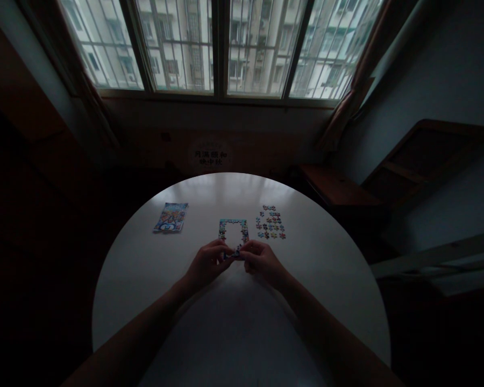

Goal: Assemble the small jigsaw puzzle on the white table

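Note:
On the white table lies a jigsaw puzzle frame (233, 221), its joined border pieces forming a rectangle around a bare middle. Both hands meet at its near edge. My left hand (210, 260) has thumb and fingers closed on the puzzle's near strip, left of its middle. From the right, my right hand (262, 259) pinches the same strip close to the lower right corner. Fingertips cover much of that edge, so how the pieces there fit together is hidden. Just right of the frame, loose puzzle pieces (274, 227) lie spread in rough rows.
A colourful printed packet or picture sheet (171, 217) lies on the left of the round white table (145, 290). Beyond the table's far edge is a barred window (221, 48). A brown wooden piece of furniture (339, 185) stands at the right behind the table.

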A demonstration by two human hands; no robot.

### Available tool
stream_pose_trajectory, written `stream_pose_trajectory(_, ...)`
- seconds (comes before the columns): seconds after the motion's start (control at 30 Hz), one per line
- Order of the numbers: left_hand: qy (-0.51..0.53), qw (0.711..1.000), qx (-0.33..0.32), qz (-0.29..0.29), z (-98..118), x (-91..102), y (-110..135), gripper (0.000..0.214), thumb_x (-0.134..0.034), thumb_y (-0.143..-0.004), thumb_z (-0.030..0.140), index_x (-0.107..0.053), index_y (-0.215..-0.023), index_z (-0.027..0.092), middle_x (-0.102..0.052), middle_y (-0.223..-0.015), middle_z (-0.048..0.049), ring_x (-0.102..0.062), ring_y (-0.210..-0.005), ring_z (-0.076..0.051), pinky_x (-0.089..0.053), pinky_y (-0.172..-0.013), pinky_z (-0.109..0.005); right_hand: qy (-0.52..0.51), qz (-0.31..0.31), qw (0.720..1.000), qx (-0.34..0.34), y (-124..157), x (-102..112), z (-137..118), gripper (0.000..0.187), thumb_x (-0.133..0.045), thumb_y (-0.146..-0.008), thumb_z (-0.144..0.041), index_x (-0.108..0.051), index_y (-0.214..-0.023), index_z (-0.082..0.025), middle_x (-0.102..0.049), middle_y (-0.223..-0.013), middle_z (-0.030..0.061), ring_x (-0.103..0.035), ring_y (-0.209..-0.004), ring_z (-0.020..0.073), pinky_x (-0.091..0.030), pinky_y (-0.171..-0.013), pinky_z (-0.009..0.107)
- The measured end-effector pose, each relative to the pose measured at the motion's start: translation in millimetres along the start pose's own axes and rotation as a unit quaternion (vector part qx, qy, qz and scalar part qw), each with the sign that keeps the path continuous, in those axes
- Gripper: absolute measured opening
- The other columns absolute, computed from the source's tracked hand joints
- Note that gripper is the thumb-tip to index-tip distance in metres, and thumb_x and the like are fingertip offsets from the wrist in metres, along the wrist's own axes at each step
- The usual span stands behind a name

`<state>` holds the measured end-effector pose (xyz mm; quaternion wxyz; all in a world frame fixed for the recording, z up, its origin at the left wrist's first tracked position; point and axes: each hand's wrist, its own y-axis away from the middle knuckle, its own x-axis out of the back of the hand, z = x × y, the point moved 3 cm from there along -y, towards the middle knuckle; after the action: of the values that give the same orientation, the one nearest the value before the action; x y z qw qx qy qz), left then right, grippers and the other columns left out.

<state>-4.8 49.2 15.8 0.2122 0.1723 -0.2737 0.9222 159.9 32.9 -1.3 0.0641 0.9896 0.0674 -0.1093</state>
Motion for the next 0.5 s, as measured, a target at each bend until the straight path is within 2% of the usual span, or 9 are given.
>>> stream_pose_trajectory(0.13,-0.003,1.000,-0.009,-0.017,1.9,-0.7,0.7,0.013,-0.060,-0.080,0.024,-0.068,-0.081,0.013,-0.059,-0.076,-0.0035,-0.053,-0.057,-0.006,-0.041,-0.050,-0.016,0.015,0.002,1.000,0.013,-0.3,-0.3,-1.5,0.028,-0.073,-0.064,-0.035,-0.063,-0.080,-0.015,-0.059,-0.058,-0.0029,-0.040,-0.038,0.0038,-0.027,-0.036,0.018)
stream_pose_trajectory(0.27,-0.004,1.000,-0.004,-0.011,0.9,-0.3,0.4,0.018,-0.061,-0.080,0.026,-0.067,-0.093,0.014,-0.060,-0.077,-0.0033,-0.051,-0.055,-0.005,-0.042,-0.049,-0.016,0.017,-0.010,1.000,0.023,1.0,-1.0,-4.4,0.036,-0.073,-0.065,-0.035,-0.062,-0.094,-0.016,-0.059,-0.063,-0.0033,-0.038,-0.043,0.0036,-0.026,-0.041,0.019)
stream_pose_trajectory(0.37,0.003,0.999,-0.016,-0.038,-0.1,-2.0,0.7,0.023,-0.061,-0.080,0.026,-0.066,-0.100,0.015,-0.062,-0.083,-0.0049,-0.052,-0.056,-0.005,-0.044,-0.051,-0.017,0.029,-0.034,0.999,0.024,2.3,-2.7,-6.1,0.045,-0.073,-0.066,-0.033,-0.059,-0.106,-0.018,-0.057,-0.063,-0.0048,-0.039,-0.047,0.0045,-0.025,-0.044,0.018)
stream_pose_trajectory(0.5,-0.003,0.998,-0.026,-0.048,1.5,-2.7,1.0,0.018,-0.061,-0.080,0.026,-0.067,-0.093,0.015,-0.063,-0.080,-0.0046,-0.053,-0.057,-0.006,-0.045,-0.053,-0.018,0.043,-0.044,0.998,0.033,3.6,-4.0,-7.5,0.050,-0.073,-0.065,-0.028,-0.057,-0.111,-0.019,-0.059,-0.066,-0.0044,-0.049,-0.055,0.0074,-0.034,-0.052,0.020)
